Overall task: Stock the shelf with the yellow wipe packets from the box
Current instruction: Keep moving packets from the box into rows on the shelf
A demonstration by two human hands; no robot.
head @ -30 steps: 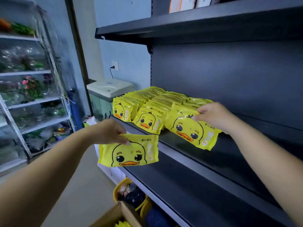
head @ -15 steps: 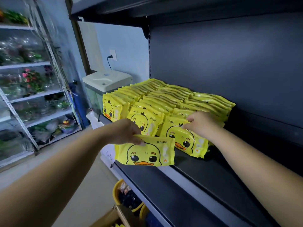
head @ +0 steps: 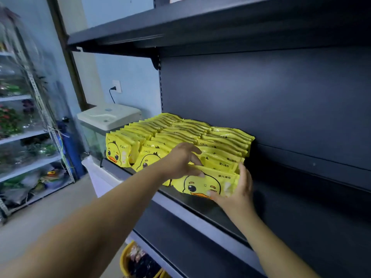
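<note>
Three rows of yellow duck wipe packets [head: 180,135] stand on the dark shelf [head: 200,215]. One more yellow wipe packet [head: 202,184] stands at the front of the right row. My left hand [head: 182,159] pinches its top edge between thumb and fingers. My right hand [head: 239,191] cups its right side and lower edge, thumb across the duck's beak. The box is out of view.
An upper dark shelf [head: 200,23] overhangs the packets. A white-lidded tank [head: 109,117] stands left of the shelf unit. A yellow basket [head: 128,261] of goods sits on the floor below. A metal rack [head: 30,137] with bagged goods lines the left wall.
My left hand carried its packet up and right from below the shelf edge to the front of the right row. My right hand left the earlier packet and moved to the new one's right side.
</note>
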